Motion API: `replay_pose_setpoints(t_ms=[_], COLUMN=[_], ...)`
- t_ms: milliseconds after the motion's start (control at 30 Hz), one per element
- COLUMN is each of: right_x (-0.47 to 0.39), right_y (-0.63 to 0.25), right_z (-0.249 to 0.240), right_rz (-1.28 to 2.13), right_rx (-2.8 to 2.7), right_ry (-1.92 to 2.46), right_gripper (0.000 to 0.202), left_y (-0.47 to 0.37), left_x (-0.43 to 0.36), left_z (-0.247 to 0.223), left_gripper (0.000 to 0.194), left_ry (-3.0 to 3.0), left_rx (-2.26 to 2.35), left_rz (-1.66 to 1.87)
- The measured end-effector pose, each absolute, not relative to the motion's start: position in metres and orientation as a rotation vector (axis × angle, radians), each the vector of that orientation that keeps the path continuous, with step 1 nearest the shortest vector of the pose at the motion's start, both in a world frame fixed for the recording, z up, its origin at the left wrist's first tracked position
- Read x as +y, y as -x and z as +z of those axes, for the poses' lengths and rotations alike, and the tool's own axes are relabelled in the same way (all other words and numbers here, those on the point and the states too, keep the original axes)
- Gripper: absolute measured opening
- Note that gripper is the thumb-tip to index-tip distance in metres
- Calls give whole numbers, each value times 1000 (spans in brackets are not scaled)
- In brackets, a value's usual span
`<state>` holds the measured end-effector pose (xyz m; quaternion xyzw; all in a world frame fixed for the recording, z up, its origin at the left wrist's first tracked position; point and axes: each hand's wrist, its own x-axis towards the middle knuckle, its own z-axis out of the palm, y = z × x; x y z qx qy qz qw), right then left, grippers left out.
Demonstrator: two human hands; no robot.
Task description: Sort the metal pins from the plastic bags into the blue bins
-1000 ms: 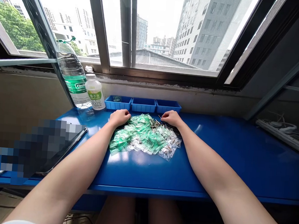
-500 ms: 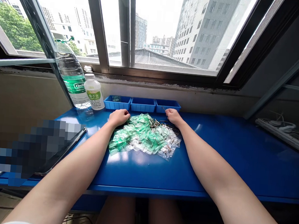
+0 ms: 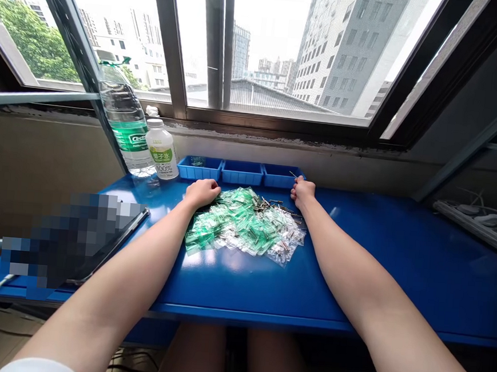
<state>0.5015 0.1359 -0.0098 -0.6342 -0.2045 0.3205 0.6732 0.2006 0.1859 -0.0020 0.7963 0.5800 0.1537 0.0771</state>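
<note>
At the near edge, two bare forearms reach over the blue counter [image 3: 240, 288]; a white sleeve is cut off at lower left. On the left of the counter lies a dark object [image 3: 71, 246], blurred into squares, so its kind cannot be told.

In the middle of the counter is a flat, messy heap. Its green packets [image 3: 245, 223] are thin, shiny and half transparent, and overlap one another; the clear packets [image 3: 286, 241] lie mostly at the right and the front. Some show thin pieces inside, too small to make out. Behind them, at the right, loose pins [image 3: 273, 205], dark and brassy, lie crossed; the clear packets hide part of them.

The hands are well apart. The left hand [image 3: 203, 194] rests at the heap's left side with fingers curled; whether it holds something, I cannot tell. The right hand [image 3: 303, 192] is closed upon one thin pin [image 3: 292, 173], whose free end shows by the right bin [image 3: 277, 181]; its other end is hidden in the fingers.

The left bin [image 3: 198, 173] contains a small greenish thing, hard to identify. The middle bin [image 3: 241, 178] stands between them.
</note>
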Motion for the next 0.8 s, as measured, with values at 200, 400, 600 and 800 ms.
replay_pose_setpoints(t_ms=[200,400,600,800], right_x=[134,129,127,125], right_y=[-502,-498,-495,-503], right_z=[-10,-13,-18,-16], right_rz=[721,765,733,672], right_rx=[-536,-797,-1434,-1706], right_ry=[1398,1449,1501,1643], right_gripper=[30,17,18,12], left_y=[-201,-200,-201,-200], left_x=[187,187,186,186], left_z=[-3,-3,-1,-2], left_gripper=[30,31,31,31], left_ry=[-2386,-2390,-2385,-2392], left_rx=[1737,1735,1733,1737], left_rz=[466,461,449,448])
